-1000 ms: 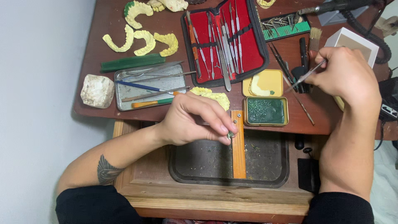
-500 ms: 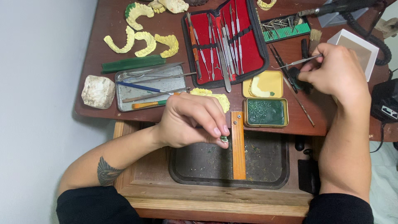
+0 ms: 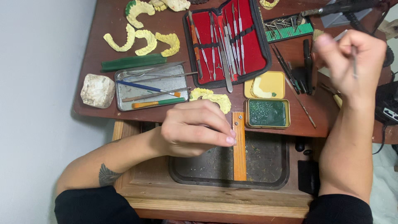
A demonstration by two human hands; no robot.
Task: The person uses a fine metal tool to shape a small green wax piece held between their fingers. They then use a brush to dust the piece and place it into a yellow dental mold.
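- Left hand: curled over the front edge of the worktop, above the dark catch tray set in the wooden drawer frame. Fingers pinched narrow, tips together beside the orange wooden bench peg. Whatever they pinch is hidden; cannot tell what it is.
- Right hand: raised over the right end of the worktop, blurred. Fingers closed round a thin metal hand instrument; its shaft shows between the knuckles, tip not readable.
- Bench peg runs from the worktop edge out across the catch tray, roughly centred; tray floor speckled with green and pale debris.
- Just behind the left hand: a yellow dental cast at the worktop edge, partly covered by the knuckles.
- Right of the peg top: small tin holding green wax, touching a yellow tin behind it that holds a pale arch-shaped piece.
- Centre back: open red-lined instrument case, steel tools strapped in rows.
- Left: metal tray with blue-, orange- and green-handled tools; a rough white plaster block beside it; a green bar behind the tray.
- Back left: three yellow arch casts in a row, more casts at the far edge.
- Right of the case: green bur holder and loose dark tools lying near the right hand.
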